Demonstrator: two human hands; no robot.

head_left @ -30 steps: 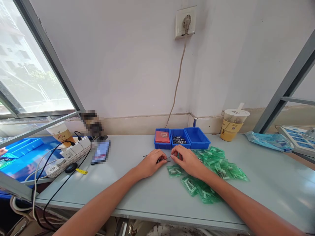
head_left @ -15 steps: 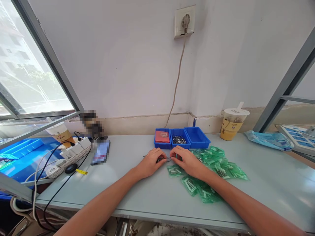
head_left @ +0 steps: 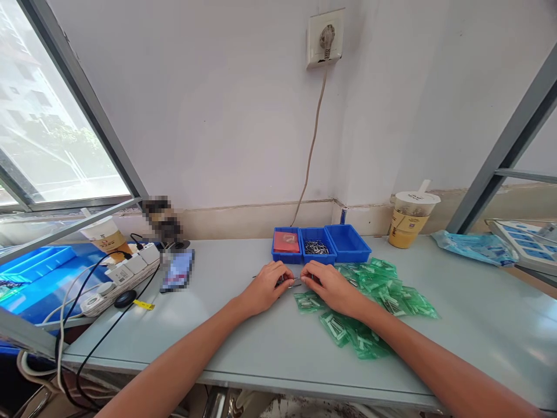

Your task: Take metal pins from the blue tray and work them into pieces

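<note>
My left hand (head_left: pixel 270 285) rests on the grey table in front of the blue bins, its fingers curled around small metal pieces that are mostly hidden. Close beside it, my right hand (head_left: pixel 324 283) has its fingers bent together, and whatever they hold is too small to name. Thin metal bits (head_left: pixel 297 283) show between the fingertips of both hands. Behind them stand a blue bin with red packets (head_left: pixel 286 242), a blue bin of metal screws (head_left: pixel 316 248) and an empty blue bin (head_left: pixel 348 244). Green bags of metal parts (head_left: pixel 391 296) lie around my right wrist.
A cup (head_left: pixel 409 219) stands at the back right, near a light-blue packet (head_left: pixel 474 248). On the left are a phone (head_left: pixel 177 270), a power strip (head_left: pixel 126 278) with cables, a yellow-tagged black disc (head_left: pixel 125 299) and another cup (head_left: pixel 105 235).
</note>
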